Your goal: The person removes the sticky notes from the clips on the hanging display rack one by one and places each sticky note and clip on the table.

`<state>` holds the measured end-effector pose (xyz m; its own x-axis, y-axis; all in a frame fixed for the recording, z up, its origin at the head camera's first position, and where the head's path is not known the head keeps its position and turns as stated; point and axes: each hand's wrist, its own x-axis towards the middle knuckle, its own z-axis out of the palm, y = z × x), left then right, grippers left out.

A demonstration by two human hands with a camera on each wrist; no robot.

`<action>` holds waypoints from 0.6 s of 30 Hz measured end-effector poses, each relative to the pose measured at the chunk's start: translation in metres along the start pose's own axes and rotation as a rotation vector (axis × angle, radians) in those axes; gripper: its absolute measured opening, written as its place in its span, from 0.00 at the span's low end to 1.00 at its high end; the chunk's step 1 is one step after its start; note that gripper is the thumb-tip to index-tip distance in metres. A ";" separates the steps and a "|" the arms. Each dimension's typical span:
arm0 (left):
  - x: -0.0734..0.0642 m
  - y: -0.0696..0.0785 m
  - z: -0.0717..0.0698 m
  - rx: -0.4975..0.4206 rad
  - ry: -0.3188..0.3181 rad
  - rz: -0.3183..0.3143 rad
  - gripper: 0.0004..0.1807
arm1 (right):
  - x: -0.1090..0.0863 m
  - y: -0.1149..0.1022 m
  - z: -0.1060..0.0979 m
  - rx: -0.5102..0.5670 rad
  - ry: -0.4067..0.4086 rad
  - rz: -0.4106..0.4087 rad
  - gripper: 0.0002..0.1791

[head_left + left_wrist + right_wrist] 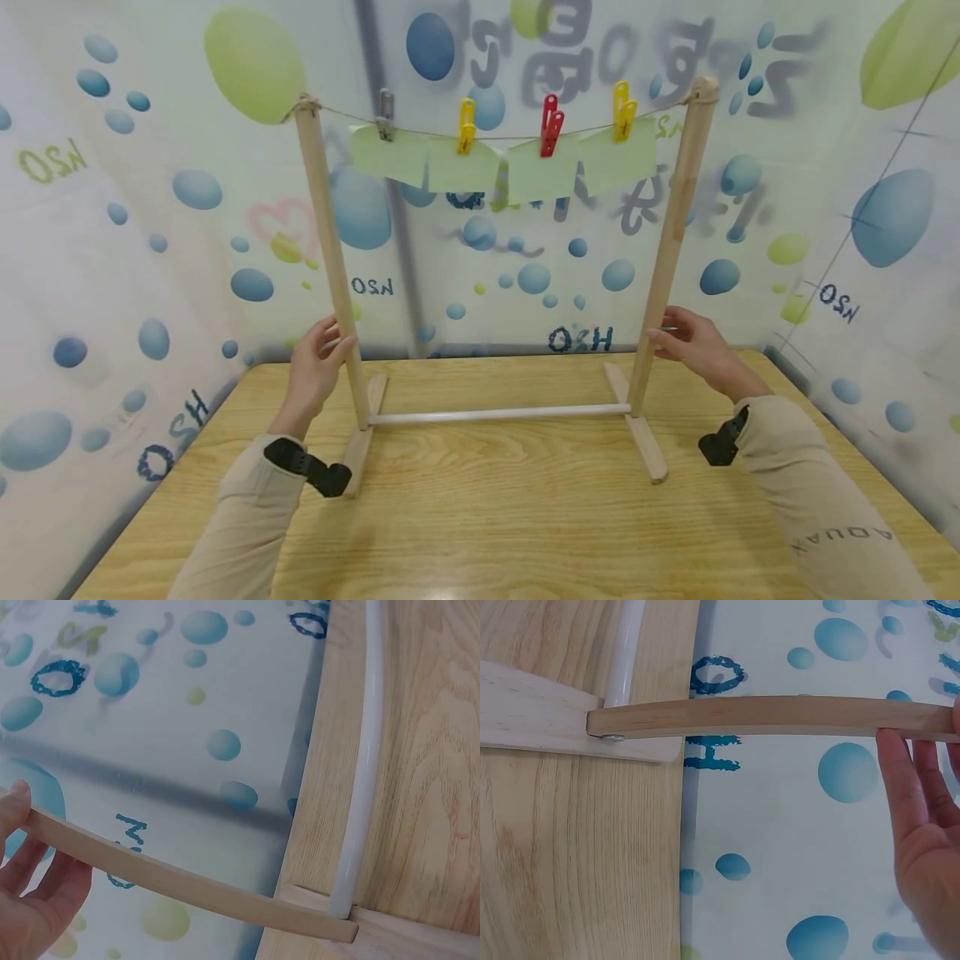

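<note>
A wooden clothesline stand stands upright on the table. My left hand (313, 367) holds its left post (330, 225) low down, thumb on one side and fingers on the other. My right hand (697, 346) pinches the right post (672, 233) at about the same height. A string (510, 137) sags between the post tops. Pale green paper pieces (465, 173) hang from it by a grey clothespin (386, 115), two yellow clothespins (467, 127) and a red clothespin (551, 125). The right thumb is outside the right wrist view.
A white rod (502, 413) joins the posts near the bottom. Flat wooden feet (647, 450) rest on the wood-grain table (487, 517). Behind and beside the table hangs a white sheet (465, 283) printed with blue and green spots.
</note>
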<state>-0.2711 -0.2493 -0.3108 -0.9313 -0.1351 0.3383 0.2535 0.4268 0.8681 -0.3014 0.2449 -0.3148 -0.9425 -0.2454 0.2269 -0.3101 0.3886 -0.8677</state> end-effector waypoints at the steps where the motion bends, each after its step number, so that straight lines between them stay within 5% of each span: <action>1: 0.000 0.000 0.001 -0.003 0.001 0.003 0.26 | -0.001 -0.001 0.000 0.003 0.000 -0.004 0.30; 18: 0.001 0.001 0.005 -0.014 0.010 -0.007 0.26 | -0.006 -0.002 -0.001 -0.002 0.010 0.003 0.30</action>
<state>-0.2731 -0.2445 -0.3117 -0.9304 -0.1474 0.3357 0.2505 0.4130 0.8756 -0.2948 0.2464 -0.3140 -0.9447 -0.2350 0.2288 -0.3074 0.3908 -0.8677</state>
